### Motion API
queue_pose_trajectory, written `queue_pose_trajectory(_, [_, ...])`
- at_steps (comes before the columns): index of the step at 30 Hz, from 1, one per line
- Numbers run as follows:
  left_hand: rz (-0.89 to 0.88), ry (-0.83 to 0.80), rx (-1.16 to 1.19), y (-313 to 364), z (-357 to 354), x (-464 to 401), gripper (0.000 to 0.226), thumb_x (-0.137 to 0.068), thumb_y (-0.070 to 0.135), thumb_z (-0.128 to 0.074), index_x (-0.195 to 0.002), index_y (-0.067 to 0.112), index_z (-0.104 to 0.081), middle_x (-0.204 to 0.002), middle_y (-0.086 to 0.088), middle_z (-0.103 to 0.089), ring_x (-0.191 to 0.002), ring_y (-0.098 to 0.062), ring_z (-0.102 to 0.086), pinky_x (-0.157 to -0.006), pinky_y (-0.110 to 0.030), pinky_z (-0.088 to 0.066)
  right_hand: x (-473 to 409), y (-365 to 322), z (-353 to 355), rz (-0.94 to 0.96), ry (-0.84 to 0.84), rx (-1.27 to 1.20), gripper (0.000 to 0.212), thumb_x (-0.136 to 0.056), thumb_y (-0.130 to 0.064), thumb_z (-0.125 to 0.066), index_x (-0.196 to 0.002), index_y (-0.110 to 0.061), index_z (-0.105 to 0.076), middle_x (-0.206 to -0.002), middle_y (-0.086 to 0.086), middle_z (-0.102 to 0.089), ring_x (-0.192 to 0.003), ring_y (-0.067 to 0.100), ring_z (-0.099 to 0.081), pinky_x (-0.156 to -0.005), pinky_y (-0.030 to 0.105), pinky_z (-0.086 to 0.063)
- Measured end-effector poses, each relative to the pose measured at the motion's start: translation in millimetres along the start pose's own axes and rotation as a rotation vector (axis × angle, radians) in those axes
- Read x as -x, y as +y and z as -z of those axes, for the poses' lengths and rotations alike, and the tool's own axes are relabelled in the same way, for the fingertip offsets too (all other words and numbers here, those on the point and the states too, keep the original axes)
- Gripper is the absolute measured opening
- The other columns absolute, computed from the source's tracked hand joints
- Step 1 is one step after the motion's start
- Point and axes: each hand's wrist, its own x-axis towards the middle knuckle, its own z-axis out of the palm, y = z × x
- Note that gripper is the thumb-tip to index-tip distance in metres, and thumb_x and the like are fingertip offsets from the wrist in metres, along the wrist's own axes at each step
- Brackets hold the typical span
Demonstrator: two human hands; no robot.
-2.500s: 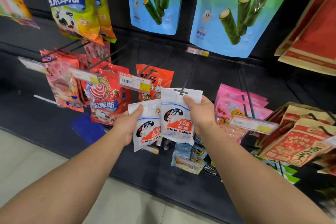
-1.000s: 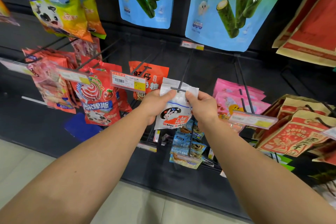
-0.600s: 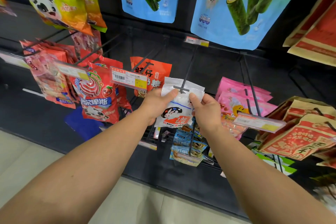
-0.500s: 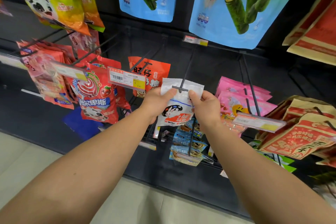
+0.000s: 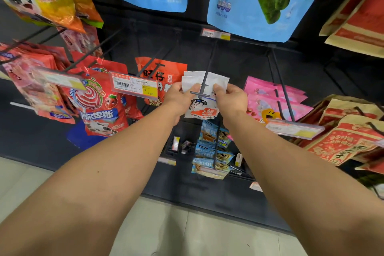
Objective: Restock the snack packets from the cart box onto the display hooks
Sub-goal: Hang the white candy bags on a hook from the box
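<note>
Both hands, left hand and right hand, pinch the white snack packet by its top corners, its header already threaded onto the display hook running between them.

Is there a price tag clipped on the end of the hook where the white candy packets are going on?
No: the hook ends in a bare crossbar in front of the white candy packets, pinched by the left hand and right hand.

We locate the packet between our left hand and right hand, fingertips at its upper edges. The hook passes between both thumbs. The price tag hangs left of the left fingers.
</note>
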Motion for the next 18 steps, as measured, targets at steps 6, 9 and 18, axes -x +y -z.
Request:
queue_pose_trajectory(6, [0.063,-0.055,-0.07,-33,13,8,0.069,-0.091,0.041,-0.066,-0.149,0.019,-0.037,-0.149,-0.004,-0.047,-0.134,-0.019,-0.047,-0.096,-0.024,-0.036,32,24,8,0.028,-0.045,-0.093,0.04,-0.091,-0.018,-0.064,-0.131,-0.015,-0.059,-0.126,-0.001,-0.065,-0.114,0.015,-0.062,-0.1,0.04,-0.05])
queue_pose_trajectory(9, [0.12,0.007,-0.128,-51,9,20,0.072,-0.089,0.048,-0.066,-0.148,0.017,-0.038,-0.149,-0.003,-0.045,-0.135,-0.023,-0.045,-0.099,-0.029,-0.037,55,39,16,-0.045,-0.027,-0.029,0.051,-0.091,-0.023,-0.066,-0.138,-0.013,-0.05,-0.139,0.003,-0.055,-0.127,0.017,-0.051,-0.109,0.036,-0.042])
queue_pose_trajectory(18, [-0.087,-0.19,-0.565,-71,-37,97,0.062,-0.088,0.045,-0.068,-0.139,0.015,-0.051,-0.141,-0.008,-0.054,-0.125,-0.026,-0.054,-0.101,-0.036,-0.045,104,85,96,-0.037,-0.143,0.252,0.052,-0.091,-0.028,-0.064,-0.14,-0.02,-0.048,-0.143,0.0,-0.051,-0.13,0.017,-0.049,-0.099,0.023,-0.037])
